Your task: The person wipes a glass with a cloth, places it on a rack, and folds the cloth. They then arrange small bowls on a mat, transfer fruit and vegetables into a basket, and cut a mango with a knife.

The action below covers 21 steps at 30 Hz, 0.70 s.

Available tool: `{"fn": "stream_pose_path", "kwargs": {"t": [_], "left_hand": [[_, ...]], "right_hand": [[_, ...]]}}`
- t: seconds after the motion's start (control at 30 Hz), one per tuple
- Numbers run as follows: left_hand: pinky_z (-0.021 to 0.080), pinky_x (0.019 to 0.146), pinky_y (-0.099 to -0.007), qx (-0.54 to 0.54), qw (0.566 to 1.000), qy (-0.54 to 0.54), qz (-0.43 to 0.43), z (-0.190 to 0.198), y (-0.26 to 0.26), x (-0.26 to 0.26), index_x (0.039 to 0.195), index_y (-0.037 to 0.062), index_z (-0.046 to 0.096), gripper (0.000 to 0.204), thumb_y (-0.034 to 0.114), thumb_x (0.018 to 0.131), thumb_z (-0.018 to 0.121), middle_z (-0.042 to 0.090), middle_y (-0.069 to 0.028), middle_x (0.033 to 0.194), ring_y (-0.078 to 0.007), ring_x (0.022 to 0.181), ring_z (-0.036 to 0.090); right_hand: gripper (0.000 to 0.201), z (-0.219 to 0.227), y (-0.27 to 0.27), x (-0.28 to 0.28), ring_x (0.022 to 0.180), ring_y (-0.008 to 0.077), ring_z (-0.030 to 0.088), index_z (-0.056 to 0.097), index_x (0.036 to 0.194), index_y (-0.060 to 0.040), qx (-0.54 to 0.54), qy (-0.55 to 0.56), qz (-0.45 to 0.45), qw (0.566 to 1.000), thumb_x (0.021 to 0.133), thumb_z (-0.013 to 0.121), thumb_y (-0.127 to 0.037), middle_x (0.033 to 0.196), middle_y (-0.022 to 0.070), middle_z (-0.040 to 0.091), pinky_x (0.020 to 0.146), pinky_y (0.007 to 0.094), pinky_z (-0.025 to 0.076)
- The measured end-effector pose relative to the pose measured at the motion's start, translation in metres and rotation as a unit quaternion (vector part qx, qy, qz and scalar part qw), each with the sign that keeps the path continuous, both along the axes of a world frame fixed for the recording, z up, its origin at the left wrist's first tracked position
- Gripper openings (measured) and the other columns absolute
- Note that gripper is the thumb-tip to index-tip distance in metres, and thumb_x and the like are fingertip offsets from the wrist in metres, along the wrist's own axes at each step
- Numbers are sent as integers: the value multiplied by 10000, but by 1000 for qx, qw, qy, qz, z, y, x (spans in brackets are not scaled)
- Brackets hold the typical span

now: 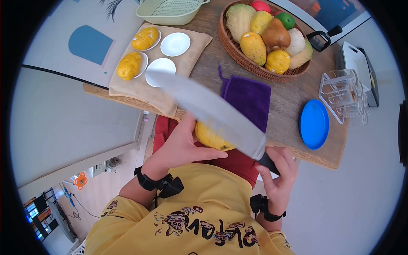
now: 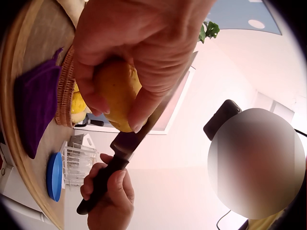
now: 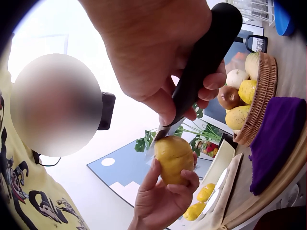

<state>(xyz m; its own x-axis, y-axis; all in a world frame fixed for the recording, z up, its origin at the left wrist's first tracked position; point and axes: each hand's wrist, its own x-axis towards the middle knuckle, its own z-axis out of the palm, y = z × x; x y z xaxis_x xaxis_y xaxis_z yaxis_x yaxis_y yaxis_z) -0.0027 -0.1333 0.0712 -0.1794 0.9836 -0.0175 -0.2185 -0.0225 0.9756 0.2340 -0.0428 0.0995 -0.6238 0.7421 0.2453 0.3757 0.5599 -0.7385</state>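
Note:
My left hand [image 1: 180, 144] holds a yellow oval fruit [image 1: 210, 135] in front of the body, thumb along one side and fingers round the other. In the left wrist view the yellow fruit [image 2: 117, 91] shows smooth skin with small dark specks. My right hand [image 1: 280, 172] grips the black handle of a large kitchen knife [image 1: 221, 112]. Its broad blade overlaps the fruit in the head view, tip pointing up and left. In the right wrist view the knife handle [image 3: 206, 57] slants down and the blade lies right at the fruit [image 3: 173, 158], seen nearly edge-on.
Two similar yellow fruits [image 1: 129, 66] sit on white plates on a beige mat [image 1: 187, 46], beside two bare white plates [image 1: 175, 44]. A wicker basket [image 1: 238, 55] of produce, a purple cloth bag [image 1: 250, 95], a blue plate [image 1: 314, 124], a glass rack [image 1: 333, 97] and a green colander [image 1: 170, 17] stand about.

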Motion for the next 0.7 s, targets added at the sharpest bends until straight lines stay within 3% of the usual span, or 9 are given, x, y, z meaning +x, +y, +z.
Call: {"fn": "stream_pose_path", "kwargs": {"t": [0.07,0.13,0.2,0.3,0.4,0.43,0.53,0.6,0.7], "left_hand": [[408,1110,-357,1,997,77,-15,-4,3,-3,1405,61,384,854,-27,703,863,459,-58,1353,-169,1329,442],[465,1027,-347,56,995,87,0,-19,7,-3,1451,66,348,971,141,667,916,506,-99,1351,-180,1233,527],[454,1048,-352,63,992,106,4,-16,6,-1,1451,64,352,950,68,675,900,508,-89,1355,-186,1264,515],[418,1095,-374,-22,997,-65,35,-2,-1,9,1466,54,354,946,-119,667,829,464,-73,1406,-190,1345,457],[410,1099,-371,-24,998,-58,11,-6,0,7,1450,44,370,930,-58,665,858,441,-82,1424,-188,1337,457],[402,1102,-370,20,997,73,-20,-3,3,0,1434,38,382,894,16,686,871,444,-93,1419,-195,1319,467],[401,1099,-372,68,994,85,-12,-10,6,-1,1421,35,395,863,72,703,872,455,-105,1408,-204,1302,477],[380,1118,-387,87,993,77,-22,-11,2,-1,1448,38,379,826,36,753,826,458,-102,1411,-215,1328,461],[361,1141,-380,-7,997,-81,-9,-4,-5,2,1487,44,337,821,-13,806,792,414,-72,1459,-194,1396,387]], "right_hand": [[377,3,-1,0,703,275,632,698,1029,-4,3,16,32,999,713,827,-165,877,131,638,592,335,504],[374,9,-3,-1,707,280,633,699,1026,-5,3,-4,64,998,709,828,-158,880,131,637,599,336,505],[371,6,-1,-3,708,280,632,700,1021,-6,11,2,55,998,706,831,-152,881,131,638,608,334,506],[365,1,1,0,714,287,638,696,1023,-2,16,-17,-29,999,713,829,-141,890,132,641,617,346,506],[375,4,2,0,713,285,637,694,1025,-1,30,-10,5,1000,707,832,-143,892,132,641,616,346,507],[380,4,1,-1,713,284,635,697,1020,-4,19,5,26,999,697,837,-148,888,131,639,618,346,507],[381,9,-3,-1,707,277,632,699,1014,-6,4,-1,51,999,693,839,-155,879,129,636,609,344,507],[372,5,0,-1,699,269,631,700,1010,-5,15,2,44,999,701,838,-160,868,128,633,591,338,502],[362,-1,1,1,705,267,629,700,1017,-6,10,-17,-37,999,718,836,-157,877,128,634,604,326,497]]}}
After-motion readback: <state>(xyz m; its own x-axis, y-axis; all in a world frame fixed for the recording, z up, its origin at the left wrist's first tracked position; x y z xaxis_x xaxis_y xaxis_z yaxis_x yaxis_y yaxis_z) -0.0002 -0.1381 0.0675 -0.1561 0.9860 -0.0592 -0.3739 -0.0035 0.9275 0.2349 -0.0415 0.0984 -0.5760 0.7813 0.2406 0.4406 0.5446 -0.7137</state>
